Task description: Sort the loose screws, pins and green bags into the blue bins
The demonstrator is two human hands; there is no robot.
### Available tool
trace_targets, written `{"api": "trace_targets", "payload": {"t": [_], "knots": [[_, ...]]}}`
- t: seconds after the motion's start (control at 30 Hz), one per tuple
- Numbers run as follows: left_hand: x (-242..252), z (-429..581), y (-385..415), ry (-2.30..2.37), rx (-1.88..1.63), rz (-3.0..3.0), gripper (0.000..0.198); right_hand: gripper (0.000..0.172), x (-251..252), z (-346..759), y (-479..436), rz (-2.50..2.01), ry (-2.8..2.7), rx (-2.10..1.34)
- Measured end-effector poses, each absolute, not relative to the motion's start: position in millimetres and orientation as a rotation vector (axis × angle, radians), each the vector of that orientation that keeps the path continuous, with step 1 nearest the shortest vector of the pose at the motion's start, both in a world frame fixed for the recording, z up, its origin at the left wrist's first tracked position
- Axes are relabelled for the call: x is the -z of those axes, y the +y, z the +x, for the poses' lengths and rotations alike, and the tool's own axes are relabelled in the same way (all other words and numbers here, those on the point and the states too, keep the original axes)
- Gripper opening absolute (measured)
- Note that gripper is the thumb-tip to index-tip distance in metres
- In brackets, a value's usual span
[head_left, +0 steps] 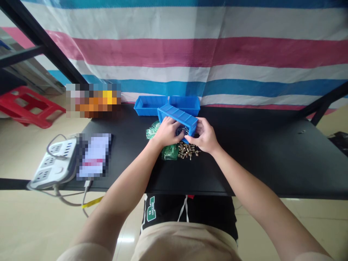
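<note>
A blue plastic bin (178, 114) is tipped on its side, with its opening turned toward me. My right hand (205, 136) grips its right end, thumb at the lower edge and fingers behind. At the opening, my left hand (169, 132) is closed on the bin's near side, its fingertips partly hidden inside. Thin shiny metal pieces (184, 130) show in the bin between my hands. Just below lies a pile of brass-coloured metal fittings (188, 150) on the black table (244, 156). Green-tinted plastic bags (170, 152) lie beside the pile, partly under my left hand.
Two more blue bins (150, 111) stand at the table's back edge against a striped sheet (244, 50). To the left are a white power strip (57, 161) with cables and a blurred phone-like device (94, 156). A red stool (29, 105) stands on the floor. Small bits (301, 132) lie far right.
</note>
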State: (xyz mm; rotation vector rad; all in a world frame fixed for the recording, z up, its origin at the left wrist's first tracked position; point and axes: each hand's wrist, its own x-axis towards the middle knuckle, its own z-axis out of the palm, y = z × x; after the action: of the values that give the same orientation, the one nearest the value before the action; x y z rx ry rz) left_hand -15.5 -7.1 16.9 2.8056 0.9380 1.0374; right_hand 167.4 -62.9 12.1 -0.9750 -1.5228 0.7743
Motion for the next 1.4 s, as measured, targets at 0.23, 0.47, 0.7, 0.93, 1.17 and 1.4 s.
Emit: {"api": "trace_targets", "payload": {"t": [0.23, 0.47, 0.7, 0.93, 1.17, 1.4], "knots": [[-20.5, -16.9, -6.4, 0.905, -1.107, 2.823, 0.020, 0.062, -13.6, 166.0, -64.3, -0.925, -1.520, -0.762], [-27.0, -22.7, -1.9, 0.847, -1.158, 2.868, 0.016, 0.064, -12.7, 162.1, -67.2, -0.904, -1.546, -0.738], [-26.1, -23.8, -1.6, 0.828, -1.148, 2.862, 0.020, 0.066, -13.0, 164.3, -68.1, -0.944, -1.574, -0.719], [-22.8, -12.1, -6.4, 0.935, -1.117, 2.888, 0.026, 0.062, -23.3, 178.8, -65.2, -0.930, -1.586, -0.743], [-20.5, -7.1, -7.9, 0.875, -1.034, 2.903, 0.031, 0.061, -28.7, 190.2, -63.9, -0.966, -1.656, -0.692], [-15.6, -9.7, -6.9, 0.824, -0.911, 2.795, 0.027, 0.060, -32.7, 201.3, -62.8, -0.992, -1.734, -0.641]]}}
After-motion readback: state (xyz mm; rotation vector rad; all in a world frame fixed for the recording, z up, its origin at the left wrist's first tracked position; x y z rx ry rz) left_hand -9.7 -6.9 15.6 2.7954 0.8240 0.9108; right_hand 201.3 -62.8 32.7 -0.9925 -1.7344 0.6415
